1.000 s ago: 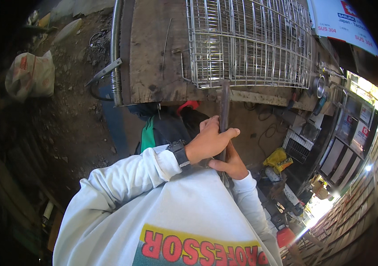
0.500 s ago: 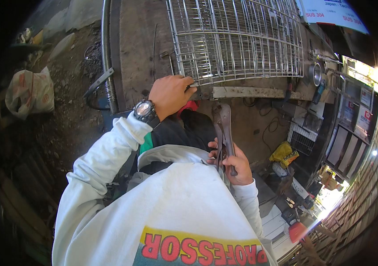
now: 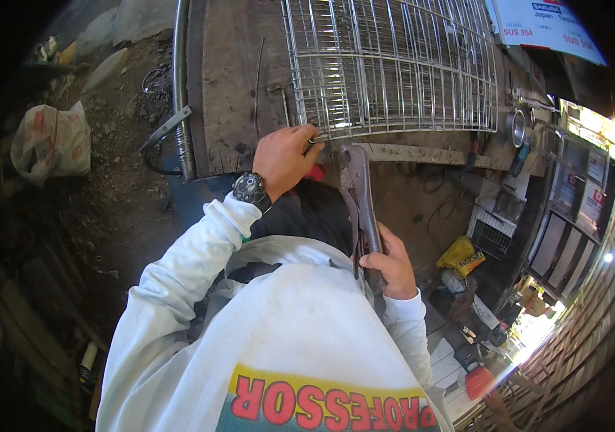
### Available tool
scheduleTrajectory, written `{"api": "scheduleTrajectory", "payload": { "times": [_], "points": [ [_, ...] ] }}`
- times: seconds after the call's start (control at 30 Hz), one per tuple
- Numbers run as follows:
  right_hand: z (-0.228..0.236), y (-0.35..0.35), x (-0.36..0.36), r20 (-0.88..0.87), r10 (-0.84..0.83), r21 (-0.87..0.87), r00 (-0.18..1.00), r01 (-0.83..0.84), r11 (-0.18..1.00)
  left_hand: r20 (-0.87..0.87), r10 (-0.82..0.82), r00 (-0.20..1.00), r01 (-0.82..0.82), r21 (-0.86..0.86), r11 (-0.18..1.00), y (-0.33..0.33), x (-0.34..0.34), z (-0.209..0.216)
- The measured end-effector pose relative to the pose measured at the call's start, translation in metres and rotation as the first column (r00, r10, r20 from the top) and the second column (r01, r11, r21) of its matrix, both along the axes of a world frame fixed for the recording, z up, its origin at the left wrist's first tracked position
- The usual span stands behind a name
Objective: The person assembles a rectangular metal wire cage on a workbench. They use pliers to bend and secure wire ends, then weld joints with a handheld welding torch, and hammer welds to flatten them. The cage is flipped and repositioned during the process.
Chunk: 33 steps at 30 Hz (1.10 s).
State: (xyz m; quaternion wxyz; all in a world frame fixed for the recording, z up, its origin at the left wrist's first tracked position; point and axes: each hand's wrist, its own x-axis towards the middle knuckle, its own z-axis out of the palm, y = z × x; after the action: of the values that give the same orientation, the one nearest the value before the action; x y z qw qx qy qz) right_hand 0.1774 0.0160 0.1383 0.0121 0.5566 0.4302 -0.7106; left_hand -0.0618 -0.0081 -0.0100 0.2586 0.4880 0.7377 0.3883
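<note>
A silvery wire rack [image 3: 394, 86] made of thin crossed rods lies on the wooden worktable, in several layers. My left hand [image 3: 283, 160], with a black watch at the wrist, is closed in a pinch at the rack's near left corner. A little metal shows at its fingertips. Just right of that corner are the jaws of a pair of worn locking pliers [image 3: 357, 191], apart from my left fingers. My right hand [image 3: 392, 266] is wrapped round the lower handles. The fingers on the far side of the handles are mostly hidden.
The worktable [image 3: 232, 86] carries a long shiny tube [image 3: 181, 86] along its left edge and a flat metal bar [image 3: 422, 154] at the near edge. A plastic bag [image 3: 51, 144] lies on the dirt at left. A yellow bag [image 3: 458, 255] and cables are at right.
My right hand has raised the pliers forward and slightly left, so their jaws are closer to the rack's corner. My left hand keeps its pinch there. The view has shifted slightly.
</note>
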Motion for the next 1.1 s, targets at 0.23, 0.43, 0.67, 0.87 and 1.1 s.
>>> {"api": "scheduleTrajectory", "payload": {
  "times": [0.23,0.43,0.67,0.87,1.1],
  "points": [
    [0.014,-0.003,-0.009,0.023,0.024,0.059,0.999,-0.025,0.998,0.522,0.235,0.82,-0.159,-0.187,0.969,-0.043,0.024,0.031],
    [0.024,-0.001,-0.013,0.125,0.204,0.16,0.971,-0.223,0.962,0.938,0.345,0.019,0.219,-0.341,0.914,-0.029,0.062,0.081],
    [0.026,0.012,-0.009,0.061,0.157,0.111,0.986,-0.163,0.98,0.961,0.274,0.045,0.081,-0.277,0.957,-0.019,0.076,0.075],
    [0.019,0.033,-0.026,0.071,0.114,-0.161,0.991,-0.101,0.982,0.926,0.376,-0.022,0.078,-0.373,0.924,-0.011,0.069,0.083],
    [0.048,0.072,-0.063,0.126,0.234,-0.275,0.964,-0.193,0.942,0.908,0.391,-0.155,-0.047,-0.402,0.915,-0.008,0.064,0.09]
  ]
}}
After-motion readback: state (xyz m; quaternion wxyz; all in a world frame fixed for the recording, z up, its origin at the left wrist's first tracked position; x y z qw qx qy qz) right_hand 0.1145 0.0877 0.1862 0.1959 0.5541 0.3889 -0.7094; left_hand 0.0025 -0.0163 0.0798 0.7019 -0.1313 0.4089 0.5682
